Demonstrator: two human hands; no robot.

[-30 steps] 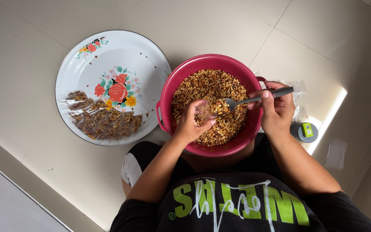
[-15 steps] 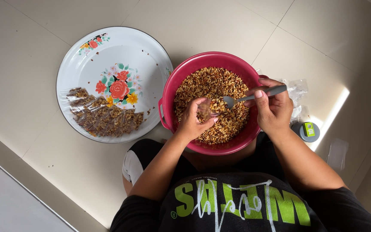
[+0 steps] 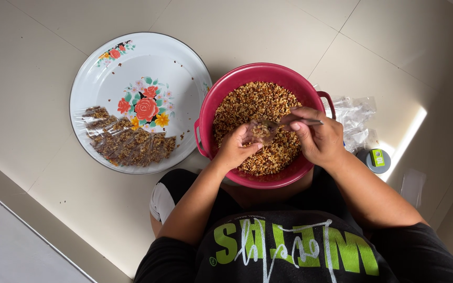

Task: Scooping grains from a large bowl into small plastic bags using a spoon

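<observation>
Black T-shirt, green-and-white print, bare forearms

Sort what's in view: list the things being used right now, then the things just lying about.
In use: left hand holding a small clear packet; right hand with a spoon; red bowl of brown crumbly mix; floral plate of filled packets.

Lying about: empty clear bags; small round lid.

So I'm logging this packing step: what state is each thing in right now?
Red bowl: nearly full of brown mix.
Small clear bag: held open by left hand, partly filled.
Spoon: gripped in right hand, at the bag's mouth.
Floral plate: filled packets lying along its lower edge.
</observation>
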